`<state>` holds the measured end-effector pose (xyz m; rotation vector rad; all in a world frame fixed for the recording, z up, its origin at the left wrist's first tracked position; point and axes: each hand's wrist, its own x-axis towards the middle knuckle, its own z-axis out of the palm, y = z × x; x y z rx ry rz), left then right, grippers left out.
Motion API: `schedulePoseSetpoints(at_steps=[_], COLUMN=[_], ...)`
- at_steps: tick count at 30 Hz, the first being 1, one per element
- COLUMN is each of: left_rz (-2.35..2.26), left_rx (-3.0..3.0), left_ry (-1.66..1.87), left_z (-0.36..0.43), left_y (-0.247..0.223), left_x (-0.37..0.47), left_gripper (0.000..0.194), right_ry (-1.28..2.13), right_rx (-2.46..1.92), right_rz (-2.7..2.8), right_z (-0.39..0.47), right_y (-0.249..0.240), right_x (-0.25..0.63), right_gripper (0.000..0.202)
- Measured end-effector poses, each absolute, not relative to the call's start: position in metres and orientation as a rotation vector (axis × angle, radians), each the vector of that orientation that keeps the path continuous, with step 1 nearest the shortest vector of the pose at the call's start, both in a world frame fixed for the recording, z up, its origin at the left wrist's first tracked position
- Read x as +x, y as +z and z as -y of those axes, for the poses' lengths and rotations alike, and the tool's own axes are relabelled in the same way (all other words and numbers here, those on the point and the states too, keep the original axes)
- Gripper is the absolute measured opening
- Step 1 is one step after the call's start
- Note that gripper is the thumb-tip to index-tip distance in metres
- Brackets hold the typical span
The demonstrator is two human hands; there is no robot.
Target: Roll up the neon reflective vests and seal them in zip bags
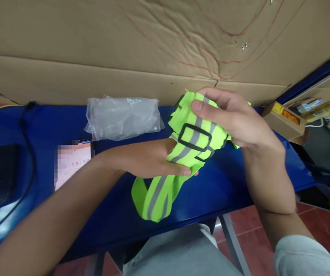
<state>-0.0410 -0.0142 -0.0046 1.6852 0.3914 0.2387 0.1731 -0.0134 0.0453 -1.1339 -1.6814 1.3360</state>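
Observation:
A neon yellow-green reflective strap with grey stripes and black rectangular buckles is bunched between my two hands above the blue table. My right hand grips the upper folded part, its thumb pressed on the front. Lower down, my left hand is closed around the strap, thumb lying across it and the other fingers mostly hidden behind. One loop of the strap hangs below my left hand, near the table's front edge.
On the blue table lie a clear plastic bag, a phone with a lit screen, and a black device with a cable. An open cardboard box stands at right. Brown cardboard lines the back.

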Motion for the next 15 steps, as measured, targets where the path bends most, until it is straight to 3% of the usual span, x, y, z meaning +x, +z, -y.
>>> schedulePoseSetpoints(at_steps=[3, 9, 15], left_rz=[-0.369, -0.455, -0.584], left_rx=[1.777, 1.848, 1.818], left_ry=[0.243, 0.415, 0.48], left_z=[0.009, 0.015, 0.015], left_y=[-0.007, 0.002, 0.012], left_x=[-0.044, -0.048, -0.051], left_gripper=[0.023, 0.019, 0.018], right_ry=[1.278, 1.692, 1.235], right_rx=[-1.215, -1.045, -1.151], right_rz=[1.723, 1.635, 1.751], right_z=[0.011, -0.003, 0.001], right_y=[0.049, 0.024, 0.019], right_x=[0.179, 0.165, 0.149], right_gripper=[0.035, 0.028, 0.049])
